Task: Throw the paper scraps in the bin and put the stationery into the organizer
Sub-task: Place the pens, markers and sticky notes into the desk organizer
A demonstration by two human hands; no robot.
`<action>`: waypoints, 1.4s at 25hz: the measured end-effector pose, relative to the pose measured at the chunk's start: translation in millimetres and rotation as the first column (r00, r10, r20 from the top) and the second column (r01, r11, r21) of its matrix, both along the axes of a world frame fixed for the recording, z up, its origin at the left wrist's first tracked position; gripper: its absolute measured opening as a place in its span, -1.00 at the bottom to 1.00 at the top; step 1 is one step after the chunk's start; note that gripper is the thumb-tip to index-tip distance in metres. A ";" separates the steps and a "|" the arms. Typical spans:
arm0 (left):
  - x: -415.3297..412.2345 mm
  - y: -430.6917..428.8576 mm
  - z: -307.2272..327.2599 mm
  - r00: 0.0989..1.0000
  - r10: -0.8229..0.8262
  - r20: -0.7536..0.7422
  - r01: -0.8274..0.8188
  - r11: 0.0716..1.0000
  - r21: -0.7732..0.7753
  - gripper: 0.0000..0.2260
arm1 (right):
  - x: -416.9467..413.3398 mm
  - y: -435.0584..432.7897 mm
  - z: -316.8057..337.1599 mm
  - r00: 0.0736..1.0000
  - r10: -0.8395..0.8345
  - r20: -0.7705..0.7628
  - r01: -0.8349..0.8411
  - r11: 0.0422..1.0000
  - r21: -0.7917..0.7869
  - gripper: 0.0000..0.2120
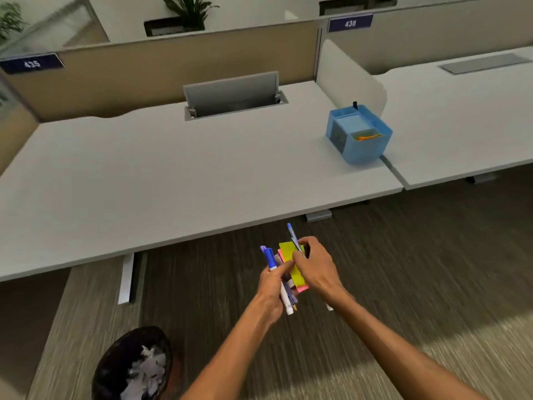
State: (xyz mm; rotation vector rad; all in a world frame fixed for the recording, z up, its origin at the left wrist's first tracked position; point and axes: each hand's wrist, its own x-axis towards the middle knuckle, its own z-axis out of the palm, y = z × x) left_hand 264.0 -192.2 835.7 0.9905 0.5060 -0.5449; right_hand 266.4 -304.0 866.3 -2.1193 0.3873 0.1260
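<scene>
Below the desk's front edge, over the carpet, my left hand [272, 287] grips a bundle of pens and markers [271, 259], among them a blue-capped white marker. My right hand [314, 265] pinches yellow and pink sticky notes [295, 265] together with a blue pen [291, 230] pressed against that bundle. The blue organizer [360, 137] stands at the desk's right end, holding a pale notepad, an orange item and a black pen. A black bin [121, 362] on the floor at lower left holds white paper scraps [150, 368].
The white desk [173, 168] has an open cable hatch [233, 96] at the back. A second desk [461, 116] adjoins on the right past a white divider. A beige partition with number plates runs behind. Carpet covers the floor around me.
</scene>
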 end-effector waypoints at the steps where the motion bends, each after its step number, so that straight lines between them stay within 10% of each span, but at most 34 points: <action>1: 2.2 -2.7 6.8 1.000 0.024 0.000 -0.024 0.999 -0.023 -0.76 | 3.4 -1.5 7.9 1.000 0.020 -0.010 -0.020 1.000 -0.008 -0.70; 9: 14.2 -2.9 38.3 0.990 0.143 0.015 -0.142 0.989 -0.042 -0.66 | 10.9 0.4 46.7 0.972 0.235 0.003 -0.235 0.971 -0.041 -0.52; 20: 90.6 -11.8 79.9 0.992 0.126 0.013 -0.125 0.988 -0.092 -0.58 | 75.3 0.0 93.7 0.992 0.083 0.099 -0.075 0.993 -0.087 -0.77; 35: 201.3 -23.5 92.2 0.995 0.064 0.078 -0.062 0.998 -0.028 -0.59 | 172.7 -21.3 141.4 0.985 0.167 0.041 -0.155 0.965 -0.210 -0.62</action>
